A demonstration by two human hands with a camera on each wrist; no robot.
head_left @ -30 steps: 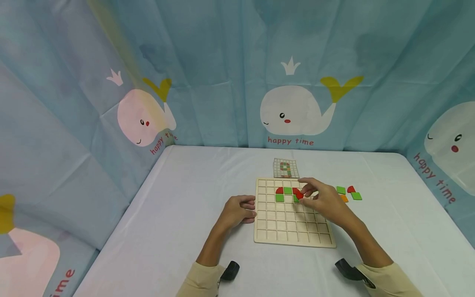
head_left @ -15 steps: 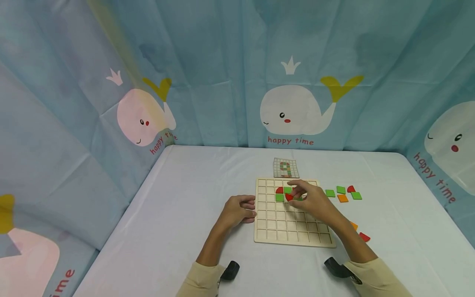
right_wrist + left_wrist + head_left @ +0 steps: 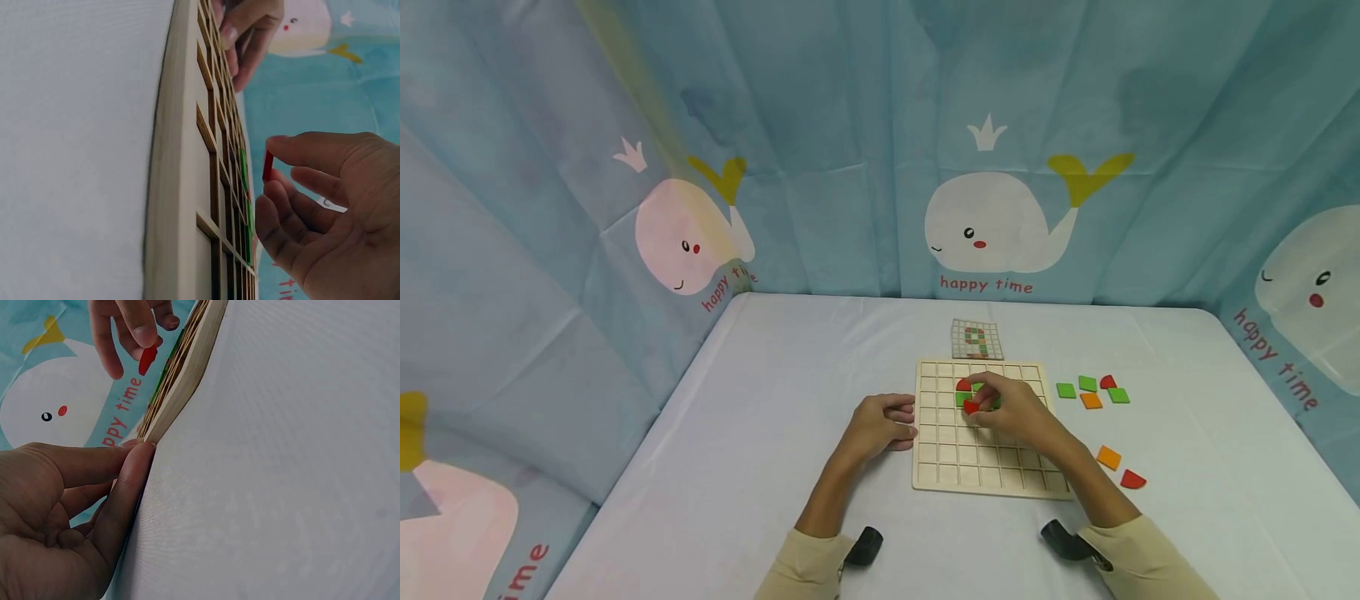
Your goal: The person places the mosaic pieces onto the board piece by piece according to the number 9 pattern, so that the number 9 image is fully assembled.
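Observation:
My right hand (image 3: 1018, 414) pinches a red quarter-circle tile (image 3: 972, 407) between thumb and fingertips. In the right wrist view this red tile (image 3: 268, 165) shows edge-on, held a little off the board's surface. The wooden grid board (image 3: 951, 467) lies flat on the table. Its upper part bears a red rounded tile (image 3: 963, 384) and a green square tile (image 3: 962, 400); more tiles are partly hidden behind my right fingers. At the board's left edge, my left hand (image 3: 877, 427) grips the rim (image 3: 181, 394) between thumb and finger.
Behind the board lies a pattern card (image 3: 977, 354). Right of it are green tiles (image 3: 1066, 390), an orange tile (image 3: 1091, 401) and a red tile (image 3: 1108, 382). Closer in sit another orange tile (image 3: 1108, 457) and red tile (image 3: 1133, 479). A whale-print curtain (image 3: 827, 225) surrounds the table.
My right hand has moved left across the board with the red tile, uncovering loose tiles on the right. My left hand has stayed at the board's edge.

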